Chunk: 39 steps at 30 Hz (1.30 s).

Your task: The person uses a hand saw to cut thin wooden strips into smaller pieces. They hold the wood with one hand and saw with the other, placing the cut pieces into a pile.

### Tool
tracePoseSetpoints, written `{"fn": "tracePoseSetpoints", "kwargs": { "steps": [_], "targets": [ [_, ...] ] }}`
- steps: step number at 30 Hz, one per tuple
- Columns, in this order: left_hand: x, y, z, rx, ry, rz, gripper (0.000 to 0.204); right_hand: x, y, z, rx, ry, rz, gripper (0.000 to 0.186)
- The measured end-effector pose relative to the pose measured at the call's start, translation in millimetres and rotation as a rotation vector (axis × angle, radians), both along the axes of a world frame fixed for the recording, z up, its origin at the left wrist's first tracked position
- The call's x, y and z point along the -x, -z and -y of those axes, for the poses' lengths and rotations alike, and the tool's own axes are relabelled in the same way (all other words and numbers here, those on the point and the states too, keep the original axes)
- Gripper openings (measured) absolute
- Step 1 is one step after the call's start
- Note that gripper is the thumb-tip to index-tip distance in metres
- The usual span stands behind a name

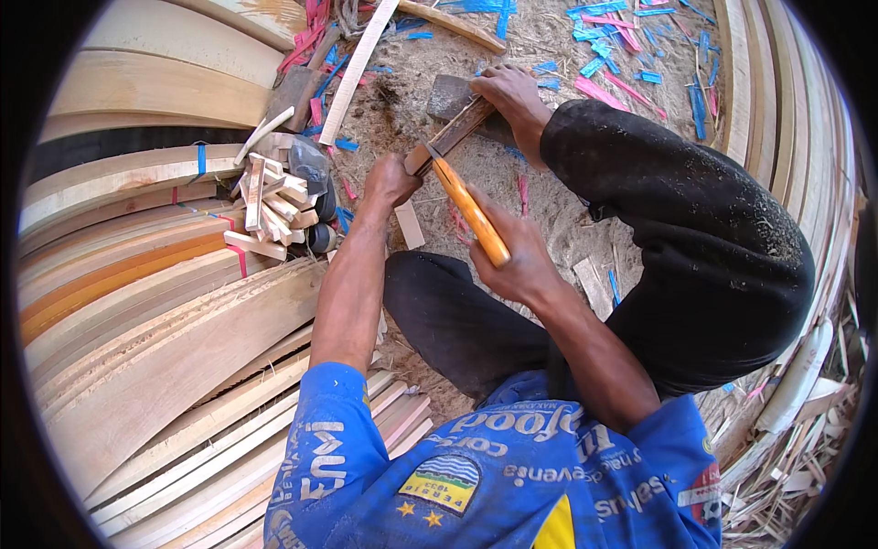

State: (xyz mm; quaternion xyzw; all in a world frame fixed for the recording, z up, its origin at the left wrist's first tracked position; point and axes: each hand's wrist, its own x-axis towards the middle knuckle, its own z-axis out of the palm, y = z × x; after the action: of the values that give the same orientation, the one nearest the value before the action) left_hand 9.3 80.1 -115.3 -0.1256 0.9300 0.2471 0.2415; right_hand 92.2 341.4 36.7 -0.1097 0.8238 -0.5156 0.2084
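Over the near edge of a grey block (445, 95), a dark wooden bar (466, 124) is being pinned by a bare foot (517, 99), its near end being clasped in the left hand's (391, 180) curled fingers, forearm nearly straight; an orange-handled tool (473, 212) is being gripped by the right hand (517, 249), its fingers wrapped, forearm slanting. Control is probably being best served by keeping the left fingers clear of the metal.

The one head-worn fisheye looks steeply down from above and behind the left hand (393, 180) and right hand (514, 252), facing the ground (582, 236) around them, near enough that the shirt (366, 499) looms large behind both hands.
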Motion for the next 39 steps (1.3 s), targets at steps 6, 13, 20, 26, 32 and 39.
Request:
{"fn": "tracePoseSetpoints", "kwargs": {
  "steps": [6, 13, 20, 26, 32, 39],
  "targets": [
    [-61.9, 12.4, -68.2, -0.28, -0.091, 0.028, 0.046, -38.5, -20.7, -51.9, -0.077, -0.042, -0.033, 0.07],
    [-8.8, -30.5, -23.6, -0.116, -0.016, 0.085, 0.042, 0.0, -5.1, -26.8, 0.049, 0.04, -0.078, 0.061],
    [9.0, -11.9, 12.0, 0.061, 0.082, -0.002, 0.04, 0.1, 13.4, 18.3, 0.072, 0.052, -0.056, 0.064],
    [5.7, -30.9, -4.7, 0.027, 0.039, 0.083, 0.036, 9.9, -11.3, 9.7, -0.003, 0.013, 0.015, 0.065],
    [-8.0, -4.8, -1.8, 0.073, 0.028, 0.068, 0.037, -10.7, 49.0, -30.7, 0.062, -0.022, -0.173, 0.061],
    [-7.7, -23.4, -21.4, 0.174, 0.028, -0.035, 0.032, -6.6, 21.8, -8.1, 0.026, 0.017, -0.124, 0.061]
  ]
}}
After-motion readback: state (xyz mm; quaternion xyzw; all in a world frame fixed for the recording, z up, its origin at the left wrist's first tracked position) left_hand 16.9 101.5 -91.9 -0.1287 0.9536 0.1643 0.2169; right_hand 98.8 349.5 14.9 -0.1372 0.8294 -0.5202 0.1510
